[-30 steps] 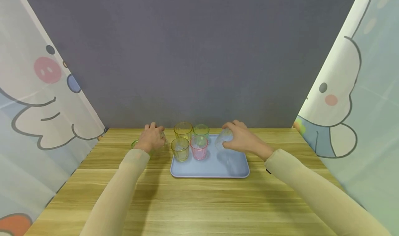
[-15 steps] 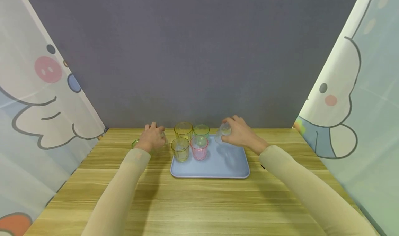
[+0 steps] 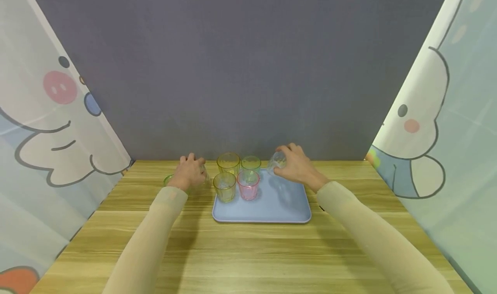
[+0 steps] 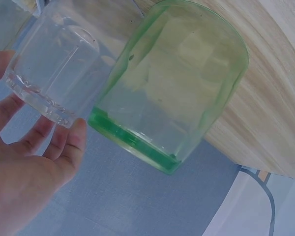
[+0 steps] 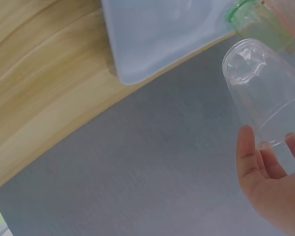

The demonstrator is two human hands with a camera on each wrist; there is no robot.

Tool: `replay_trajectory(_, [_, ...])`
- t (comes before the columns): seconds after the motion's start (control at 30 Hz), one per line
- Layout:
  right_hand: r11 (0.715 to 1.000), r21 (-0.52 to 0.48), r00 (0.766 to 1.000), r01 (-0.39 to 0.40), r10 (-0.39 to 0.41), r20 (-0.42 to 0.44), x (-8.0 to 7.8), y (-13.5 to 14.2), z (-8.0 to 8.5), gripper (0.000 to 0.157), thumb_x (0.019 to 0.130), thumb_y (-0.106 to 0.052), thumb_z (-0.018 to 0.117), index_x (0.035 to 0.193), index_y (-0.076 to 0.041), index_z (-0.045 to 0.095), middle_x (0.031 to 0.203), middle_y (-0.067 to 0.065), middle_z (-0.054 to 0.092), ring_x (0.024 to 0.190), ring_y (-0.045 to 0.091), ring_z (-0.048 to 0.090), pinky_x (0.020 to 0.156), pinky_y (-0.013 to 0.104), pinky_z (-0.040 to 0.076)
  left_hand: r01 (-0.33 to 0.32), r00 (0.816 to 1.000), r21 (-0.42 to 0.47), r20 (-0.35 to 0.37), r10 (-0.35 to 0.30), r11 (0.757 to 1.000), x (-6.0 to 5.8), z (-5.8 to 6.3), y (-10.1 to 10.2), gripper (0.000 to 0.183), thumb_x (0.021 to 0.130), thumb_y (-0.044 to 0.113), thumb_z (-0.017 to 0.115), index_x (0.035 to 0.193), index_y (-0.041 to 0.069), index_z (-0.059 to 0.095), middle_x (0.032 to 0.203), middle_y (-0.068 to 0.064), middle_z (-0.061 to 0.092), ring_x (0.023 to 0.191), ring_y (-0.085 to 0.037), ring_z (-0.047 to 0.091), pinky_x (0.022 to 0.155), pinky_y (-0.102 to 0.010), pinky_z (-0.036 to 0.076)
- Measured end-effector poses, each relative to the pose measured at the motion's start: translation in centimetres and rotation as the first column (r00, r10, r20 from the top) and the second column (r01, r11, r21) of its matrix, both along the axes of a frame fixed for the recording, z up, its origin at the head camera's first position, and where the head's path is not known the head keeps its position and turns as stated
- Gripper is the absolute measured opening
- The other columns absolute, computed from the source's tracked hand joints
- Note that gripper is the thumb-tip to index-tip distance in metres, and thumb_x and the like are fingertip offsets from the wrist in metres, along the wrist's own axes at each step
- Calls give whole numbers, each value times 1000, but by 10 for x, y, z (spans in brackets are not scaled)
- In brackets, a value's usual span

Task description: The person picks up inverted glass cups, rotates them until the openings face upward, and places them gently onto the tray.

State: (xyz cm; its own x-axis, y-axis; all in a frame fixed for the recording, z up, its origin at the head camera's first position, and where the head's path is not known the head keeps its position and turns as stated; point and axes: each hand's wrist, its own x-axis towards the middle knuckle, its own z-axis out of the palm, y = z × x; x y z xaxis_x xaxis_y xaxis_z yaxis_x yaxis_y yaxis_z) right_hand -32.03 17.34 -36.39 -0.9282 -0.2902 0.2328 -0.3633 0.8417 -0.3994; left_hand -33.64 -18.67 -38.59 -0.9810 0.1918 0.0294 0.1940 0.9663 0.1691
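My left hand point(image 3: 189, 172) holds an upside-down clear cup point(image 4: 59, 64) at the left of the tray, fingertips and thumb round its thick base. Right beside that cup, on its outer side, stands an upside-down green-tinted cup point(image 4: 172, 78), mostly behind the hand in the head view. With my right hand point(image 3: 296, 164) I grip another clear cup point(image 5: 265, 93) near its rim, over the back of the blue tray point(image 3: 272, 205). Its base points down toward the tray. On the tray's left half stand two yellowish cups, a rear one point(image 3: 228, 161) and a front one point(image 3: 225, 186), plus a green cup point(image 3: 251, 164) and a pink cup point(image 3: 248, 185).
The tray lies on a wood-grain table point(image 3: 248, 255). A grey panel point(image 3: 248, 70) rises directly behind the table's back edge. Curtains with cartoon prints hang at the left point(image 3: 46, 113) and right point(image 3: 423, 113) sides.
My right hand has shifted slightly back and left with the clear cup, which goes from over the tray's middle toward its back edge. The left hand keeps its place.
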Motion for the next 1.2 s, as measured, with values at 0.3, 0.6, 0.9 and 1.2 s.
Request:
replay_trajectory(0.3, [1000, -23, 1000, 14, -14, -18, -9, -1, -15, 62, 85, -37, 67, 140, -12, 54, 132, 15, 47, 119, 34, 43, 87, 54, 47, 0, 1000, 4, -7, 0, 1000, 0, 0, 0, 50, 99, 24, 58, 146, 7, 53, 139, -29, 42, 120, -52, 39, 92, -61, 45])
replay_trajectory(0.6, [999, -41, 999, 15, -16, -39, -17, -4, -26, 64, 84, -36, 68, 141, -9, 55, 132, 18, 48, 119, 36, 44, 89, 54, 47, -6, 1000, 10, -10, 6, 1000, -2, -3, 0, 51, 99, 23, 57, 147, 7, 52, 140, -29, 41, 122, -51, 38, 95, -62, 44])
replay_trajectory(0.9, [999, -49, 999, 24, -25, -31, -20, -9, -37, 64, 84, -35, 68, 141, -9, 56, 133, 19, 49, 121, 37, 44, 91, 54, 47, -10, 1000, 14, -17, 10, 1000, 2, -3, 1, 50, 99, 22, 55, 146, 7, 53, 137, -28, 43, 120, -50, 40, 96, -63, 43])
replay_trajectory(1.2, [999, -39, 999, 28, -29, -18, -24, -12, -44, 66, 84, -35, 67, 142, -7, 55, 132, 19, 49, 117, 36, 45, 90, 52, 46, -12, 1000, 22, -19, 12, 1000, 0, -2, 1, 49, 99, 21, 55, 146, 7, 53, 139, -28, 42, 122, -51, 39, 98, -64, 41])
